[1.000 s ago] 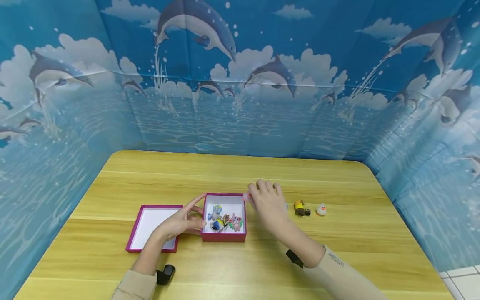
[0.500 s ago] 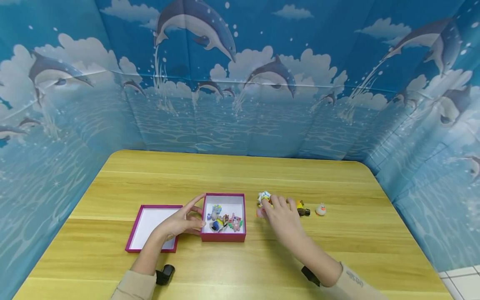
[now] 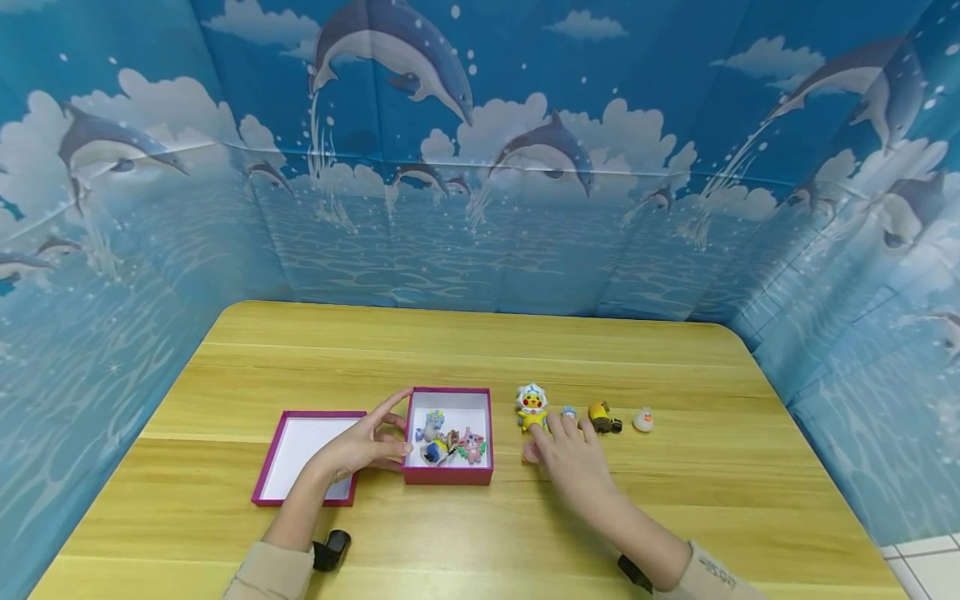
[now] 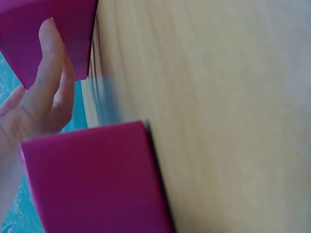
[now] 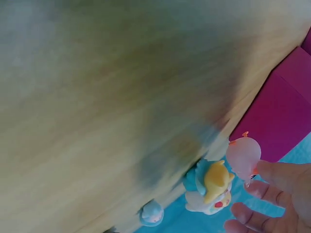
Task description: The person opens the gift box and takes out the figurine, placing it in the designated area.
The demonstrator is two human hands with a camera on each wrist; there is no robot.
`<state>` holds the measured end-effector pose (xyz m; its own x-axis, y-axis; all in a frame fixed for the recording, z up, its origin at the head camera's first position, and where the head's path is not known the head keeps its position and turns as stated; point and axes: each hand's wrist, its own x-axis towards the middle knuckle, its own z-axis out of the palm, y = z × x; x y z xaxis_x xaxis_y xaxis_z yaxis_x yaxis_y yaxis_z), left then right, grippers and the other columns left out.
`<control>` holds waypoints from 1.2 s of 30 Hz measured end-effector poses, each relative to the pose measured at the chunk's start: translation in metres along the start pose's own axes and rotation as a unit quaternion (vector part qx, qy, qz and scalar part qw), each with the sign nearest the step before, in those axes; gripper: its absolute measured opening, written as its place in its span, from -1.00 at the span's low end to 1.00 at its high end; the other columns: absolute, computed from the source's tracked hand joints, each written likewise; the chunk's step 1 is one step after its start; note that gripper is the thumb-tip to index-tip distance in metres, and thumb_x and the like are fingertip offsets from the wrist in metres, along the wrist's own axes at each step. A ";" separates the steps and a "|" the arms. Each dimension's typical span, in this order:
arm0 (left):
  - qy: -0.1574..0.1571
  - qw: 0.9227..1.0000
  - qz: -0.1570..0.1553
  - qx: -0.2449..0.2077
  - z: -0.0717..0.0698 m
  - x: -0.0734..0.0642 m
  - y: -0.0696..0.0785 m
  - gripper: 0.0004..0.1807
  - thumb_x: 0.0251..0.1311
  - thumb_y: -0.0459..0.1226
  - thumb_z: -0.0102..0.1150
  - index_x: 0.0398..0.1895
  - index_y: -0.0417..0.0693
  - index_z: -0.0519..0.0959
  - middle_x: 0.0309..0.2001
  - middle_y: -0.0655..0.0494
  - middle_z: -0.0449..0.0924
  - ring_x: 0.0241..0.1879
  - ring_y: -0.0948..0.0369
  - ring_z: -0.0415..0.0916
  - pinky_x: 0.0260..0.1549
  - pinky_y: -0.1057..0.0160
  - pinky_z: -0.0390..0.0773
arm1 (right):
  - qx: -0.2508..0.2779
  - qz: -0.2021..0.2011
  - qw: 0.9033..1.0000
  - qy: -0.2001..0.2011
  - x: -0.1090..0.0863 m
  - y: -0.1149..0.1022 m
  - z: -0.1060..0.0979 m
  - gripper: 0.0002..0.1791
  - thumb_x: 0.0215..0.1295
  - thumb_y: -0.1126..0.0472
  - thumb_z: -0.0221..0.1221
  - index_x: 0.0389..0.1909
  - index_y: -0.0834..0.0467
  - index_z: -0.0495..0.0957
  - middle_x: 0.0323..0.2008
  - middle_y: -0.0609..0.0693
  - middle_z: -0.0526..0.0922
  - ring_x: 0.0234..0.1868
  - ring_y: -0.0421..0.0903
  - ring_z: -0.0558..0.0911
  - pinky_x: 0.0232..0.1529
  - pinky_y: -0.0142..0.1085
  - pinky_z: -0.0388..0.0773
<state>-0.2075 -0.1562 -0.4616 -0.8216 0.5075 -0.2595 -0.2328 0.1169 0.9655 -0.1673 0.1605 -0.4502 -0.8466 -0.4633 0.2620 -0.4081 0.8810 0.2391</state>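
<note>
Left of the box (image 3: 447, 476): shallow pink-rimmed lid (image 3: 315, 454), open side up. Left hand (image 3: 367, 442) comes over the lid's right edge and rests on the box's left side, fingers fairly straight, touching rather than clenched.

Inside the box: grey-blue toy (image 3: 431, 427), blue-and-yellow toy (image 3: 435, 452), pink-and-green toy (image 3: 471, 447), bunched toward the near half.

Key relation: pink toy (image 5: 244, 156) is right of the box, near but apart from it. Right hand (image 3: 573, 462) is the nearer one, pinching it between thumb and finger. Toy's roundish, long axis not clear; can't tell if it touches the table.

Yellow toy in white hood (image 3: 532, 400): right of box, just beyond the pink toy. Farther right: small blue toy (image 3: 568, 412), brown-and-yellow toy (image 3: 602, 418), then white duck (image 3: 642, 420).

Surface under the box: wood-grain table (image 3: 465, 342). Behind and both sides of it: blue dolphin curtain (image 3: 450, 275). Pale floor tiles (image 3: 926, 546) far right of the box.
</note>
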 end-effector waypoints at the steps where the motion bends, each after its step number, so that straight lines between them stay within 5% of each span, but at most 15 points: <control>1: 0.000 1.000 0.000 -0.001 0.000 0.000 0.000 -0.07 0.09 -0.39 0.21 0.43 0.20 -0.10 0.08 -0.24 0.08 -0.24 0.10 0.44 -0.22 0.02 0.60 | 0.000 -0.001 1.000 0.001 -0.001 0.000 0.001 -0.72 0.07 0.15 0.25 -0.24 0.07 0.38 -0.29 0.02 0.36 -0.19 0.02 0.39 -0.11 -0.11 0.34; 22: 0.004 1.000 -0.002 -0.003 0.001 0.000 -0.001 -0.06 0.07 -0.37 0.24 0.43 0.21 -0.08 0.08 -0.23 0.08 -0.23 0.10 0.42 -0.23 0.02 0.60 | 0.007 0.004 0.998 -0.060 -0.006 -0.005 0.008 -0.69 0.10 0.13 0.22 -0.18 0.08 0.37 -0.25 0.03 0.39 -0.19 -0.01 0.41 -0.14 -0.13 0.31; 36: 0.007 1.000 -0.001 -0.003 0.000 0.000 -0.002 -0.06 0.06 -0.36 0.25 0.43 0.20 -0.07 0.09 -0.24 0.08 -0.20 0.09 0.43 -0.22 0.03 0.60 | 0.038 0.012 0.998 -0.052 -0.006 -0.007 0.011 -0.75 0.19 0.04 0.17 -0.27 0.07 0.34 -0.27 0.03 0.41 -0.18 0.01 0.43 -0.12 -0.10 0.35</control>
<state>-0.2070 -0.1561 -0.4630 -0.8282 0.4950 -0.2627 -0.2380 0.1136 0.9646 -0.1630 0.1582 -0.4633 -0.8861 -0.4325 0.1667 -0.4081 0.8985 0.1620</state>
